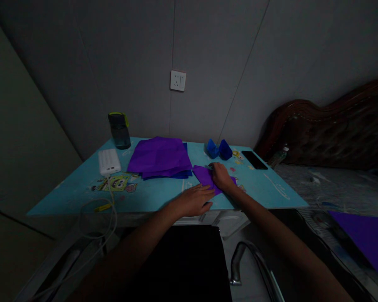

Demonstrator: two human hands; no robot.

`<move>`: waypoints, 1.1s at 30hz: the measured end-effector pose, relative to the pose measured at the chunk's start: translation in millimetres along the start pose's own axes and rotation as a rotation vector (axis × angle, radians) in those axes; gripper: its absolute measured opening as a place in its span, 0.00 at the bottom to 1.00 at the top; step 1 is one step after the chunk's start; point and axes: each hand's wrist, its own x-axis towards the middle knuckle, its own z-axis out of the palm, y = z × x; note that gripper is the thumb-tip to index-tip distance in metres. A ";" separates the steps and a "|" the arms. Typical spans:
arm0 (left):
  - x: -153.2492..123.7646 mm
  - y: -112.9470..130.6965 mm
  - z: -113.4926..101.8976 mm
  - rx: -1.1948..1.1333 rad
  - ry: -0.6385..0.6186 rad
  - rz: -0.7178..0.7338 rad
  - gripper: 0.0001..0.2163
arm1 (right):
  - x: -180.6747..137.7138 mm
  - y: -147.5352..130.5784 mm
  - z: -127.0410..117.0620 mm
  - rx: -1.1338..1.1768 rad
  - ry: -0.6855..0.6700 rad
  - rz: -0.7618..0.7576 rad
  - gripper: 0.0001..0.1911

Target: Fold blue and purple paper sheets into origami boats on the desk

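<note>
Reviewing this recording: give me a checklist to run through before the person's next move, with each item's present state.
1. Left hand on the small purple paper: ok, fingers spread over its near edge.
2. Right hand on the same paper: ok, fingers curled.
3. Paper's creases and edges aligned: cannot tell; the hands cover part and the light is dim.
4. Paper stack squared up: not ok, purple and blue edges stick out unevenly.
5. Water bottle upright: ok.
6. White cable apart from both hands: ok, it hangs over the table's near edge.
</note>
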 end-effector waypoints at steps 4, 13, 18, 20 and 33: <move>0.7 2.5 -1.9 0.015 0.014 0.015 0.20 | 3.5 7.9 2.2 0.139 0.020 0.014 0.16; 3.8 4.2 -3.0 0.057 0.023 0.007 0.19 | 0.7 4.0 -3.3 0.150 0.053 -0.007 0.15; 3.4 4.4 -4.5 0.063 -0.007 -0.005 0.20 | -0.8 5.6 -13.5 0.055 -0.028 -0.025 0.19; 2.2 4.5 -4.9 0.055 -0.008 -0.005 0.21 | -2.9 6.8 -20.5 0.025 -0.067 -0.037 0.19; 2.5 0.3 1.9 0.047 -0.023 0.003 0.23 | -28.6 -33.9 -48.1 -0.122 -0.268 -0.033 0.13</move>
